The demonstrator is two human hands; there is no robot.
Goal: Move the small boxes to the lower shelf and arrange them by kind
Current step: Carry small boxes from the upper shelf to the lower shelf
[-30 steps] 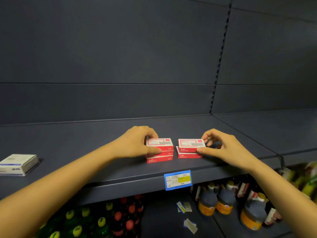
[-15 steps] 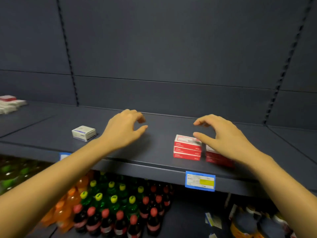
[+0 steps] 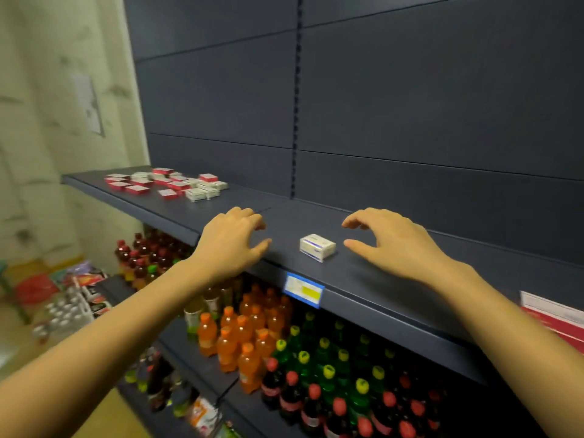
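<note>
1. White box (image 3: 317,247): flat on shelf (image 3: 363,279), near front edge, alone, between both hands, touched by neither.
2. Left hand (image 3: 232,245): left of white box, apart from it, over shelf edge; fingers loosely curled, thumb out, holding nothing; contact with shelf unclear.
3. Right hand (image 3: 395,241): just right of white box, not touching; thumb and fingers spread wide toward it, empty.
4. Pile (image 3: 167,183) of small red and white boxes: well left of white box and further back, same shelf level, scattered, kinds mixed.
5. Red boxes (image 3: 556,317): well right of white box, at frame edge, cut off and blurred.
6. Tag (image 3: 303,290): blue, on shelf lip just below white box.
7. Bottles (image 3: 284,358): below white box, in rows; orange, green and dark, coloured caps.
</note>
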